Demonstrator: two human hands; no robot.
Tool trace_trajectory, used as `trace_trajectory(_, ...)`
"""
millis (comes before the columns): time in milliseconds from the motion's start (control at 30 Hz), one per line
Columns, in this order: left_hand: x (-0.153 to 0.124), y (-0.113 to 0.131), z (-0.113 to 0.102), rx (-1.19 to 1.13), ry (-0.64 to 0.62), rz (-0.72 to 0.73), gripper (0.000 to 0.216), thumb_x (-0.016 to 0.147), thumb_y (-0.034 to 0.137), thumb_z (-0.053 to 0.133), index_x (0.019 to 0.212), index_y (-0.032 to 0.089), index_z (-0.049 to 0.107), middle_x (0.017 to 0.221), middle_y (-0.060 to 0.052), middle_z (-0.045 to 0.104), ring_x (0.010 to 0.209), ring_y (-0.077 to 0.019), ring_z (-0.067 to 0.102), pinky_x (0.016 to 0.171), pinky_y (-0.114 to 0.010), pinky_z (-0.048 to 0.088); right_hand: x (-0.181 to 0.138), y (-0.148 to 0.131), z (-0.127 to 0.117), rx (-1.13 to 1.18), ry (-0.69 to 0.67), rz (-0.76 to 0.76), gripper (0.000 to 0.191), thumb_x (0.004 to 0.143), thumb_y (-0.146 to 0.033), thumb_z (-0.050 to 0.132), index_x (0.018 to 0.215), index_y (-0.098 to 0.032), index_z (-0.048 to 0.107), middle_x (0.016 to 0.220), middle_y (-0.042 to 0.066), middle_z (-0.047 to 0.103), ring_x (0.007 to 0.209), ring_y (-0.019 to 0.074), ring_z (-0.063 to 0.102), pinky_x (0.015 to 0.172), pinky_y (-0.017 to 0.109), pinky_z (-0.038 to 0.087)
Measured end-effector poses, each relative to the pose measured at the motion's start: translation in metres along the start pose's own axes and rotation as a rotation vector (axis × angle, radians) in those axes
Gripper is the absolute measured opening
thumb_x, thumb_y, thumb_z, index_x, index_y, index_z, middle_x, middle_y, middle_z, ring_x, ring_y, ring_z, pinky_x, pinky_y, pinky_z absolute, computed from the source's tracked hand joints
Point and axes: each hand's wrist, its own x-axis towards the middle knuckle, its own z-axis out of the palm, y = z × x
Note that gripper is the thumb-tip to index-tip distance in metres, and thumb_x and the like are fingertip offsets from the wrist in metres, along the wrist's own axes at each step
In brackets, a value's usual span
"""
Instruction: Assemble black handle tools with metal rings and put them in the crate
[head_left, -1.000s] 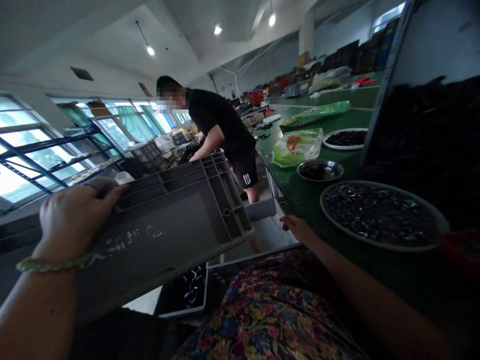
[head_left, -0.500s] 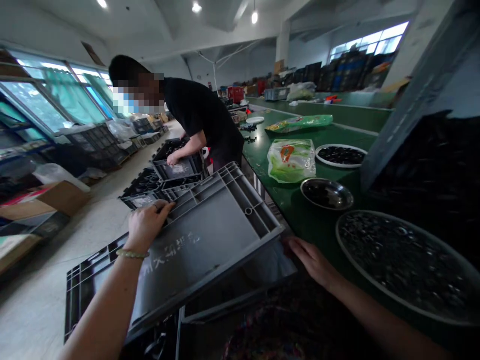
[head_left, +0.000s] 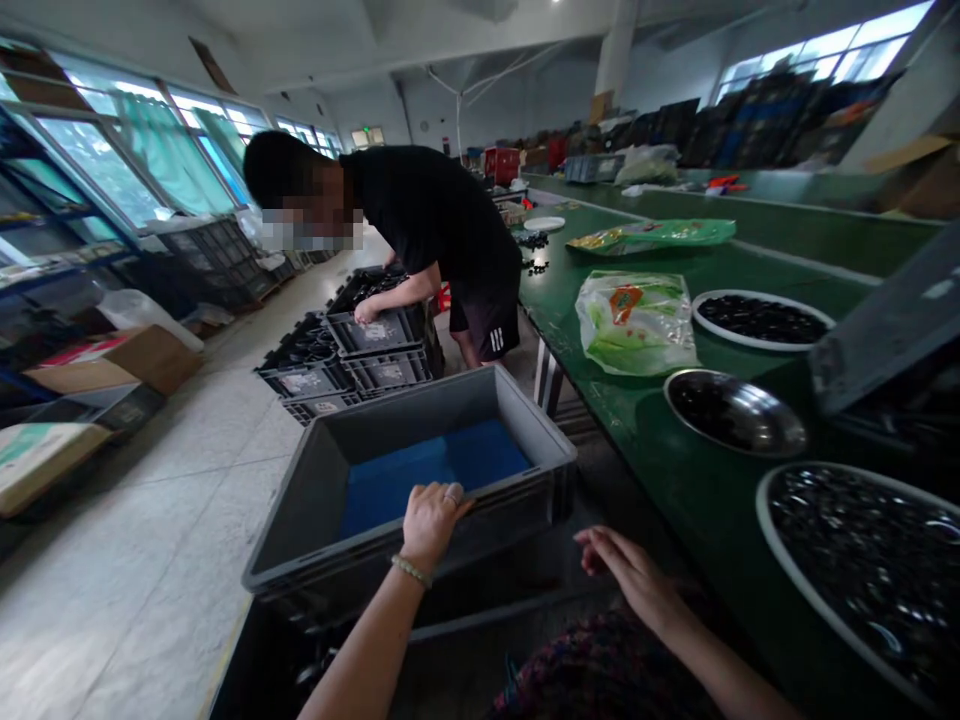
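A grey plastic crate (head_left: 330, 470) with a blue bottom stands upright in front of me, resting on another dark crate. My left hand (head_left: 430, 521) grips its near rim, fingers curled over the edge; a bead bracelet is on the wrist. My right hand (head_left: 632, 579) hovers just right of the crate with fingers stretched out, holding nothing, next to the edge of the green table (head_left: 645, 450).
On the table sit a large round tray of small dark parts (head_left: 870, 565), a metal bowl (head_left: 733, 412), a white plate of parts (head_left: 761, 319) and plastic bags (head_left: 636, 322). A person in black (head_left: 435, 230) bends over stacked dark crates (head_left: 352, 355) on the floor. Cardboard boxes (head_left: 112, 362) lie at the left.
The grey crate went from tilted with its underside toward me to upright and set down. My left hand moved from its far edge to its near rim; my view turned downward.
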Motion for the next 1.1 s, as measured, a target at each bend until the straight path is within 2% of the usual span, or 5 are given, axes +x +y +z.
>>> trace_trajectory(300, -0.032, 0.058, 0.027, -0.154, -0.224, 0.045, 0.023, 0.089, 0.044, 0.055, 0.093, 0.022, 0.060, 0.082, -0.003, 0.064, 0.083, -0.0199, 0.056, 0.072, -0.033, 0.034, 0.031, 0.056, 0.007, 0.338, 0.461, 0.442, 0.065, 0.070, -0.061, 0.060, 0.123, -0.029, 0.041, 0.122, 0.009, 0.060, 0.105, 0.0275, 0.063, 0.074, 0.040, 0.058)
trace_trajectory(500, -0.056, 0.111, 0.047, -0.251, -0.476, 0.160, 0.027, 0.089, 0.044, 0.053, 0.105, 0.023, 0.061, 0.096, -0.006, 0.065, 0.094, -0.0230, 0.058, 0.079, -0.035, 0.041, 0.013, 0.071, 0.005, 0.648, 0.418, 0.629, 0.038, 0.076, -0.051, 0.059, 0.103, -0.025, 0.053, 0.095, 0.008, 0.066, 0.092, 0.0273, 0.066, 0.069, 0.041, 0.058)
trace_trajectory(633, -0.078, 0.083, 0.037, -0.228, -0.599, 0.089, 0.048, 0.089, 0.035, 0.054, 0.135, 0.027, 0.045, 0.117, -0.009, 0.061, 0.108, -0.0236, 0.056, 0.088, -0.033, 0.043, 0.005, 0.076, 0.016, 0.706, 0.410, 0.627, 0.023, 0.080, -0.042, 0.060, 0.091, -0.024, 0.054, 0.091, 0.006, 0.065, 0.089, 0.0236, 0.065, 0.068, 0.038, 0.058)
trace_trajectory(800, -0.093, 0.032, 0.029, -0.130, -0.795, -0.025, 0.046, 0.094, 0.024, 0.040, 0.140, 0.025, 0.038, 0.122, -0.010, 0.064, 0.112, -0.0211, 0.060, 0.090, -0.031, 0.044, 0.013, 0.074, 0.036, 0.783, 0.403, 0.590, 0.011, 0.088, -0.035, 0.052, 0.086, -0.024, 0.052, 0.092, 0.004, 0.062, 0.089, 0.0189, 0.063, 0.069, 0.034, 0.059)
trace_trajectory(1100, -0.102, 0.057, 0.025, 0.021, -0.840, 0.029, 0.046, 0.096, 0.031, 0.037, 0.140, 0.021, 0.040, 0.111, -0.012, 0.069, 0.105, -0.0225, 0.065, 0.085, -0.030, 0.046, -0.003, 0.091, 0.033, 0.857, 0.550, 0.573, 0.019, 0.087, -0.032, 0.060, 0.093, -0.017, 0.050, 0.096, 0.005, 0.059, 0.086, 0.0160, 0.061, 0.061, 0.026, 0.058)
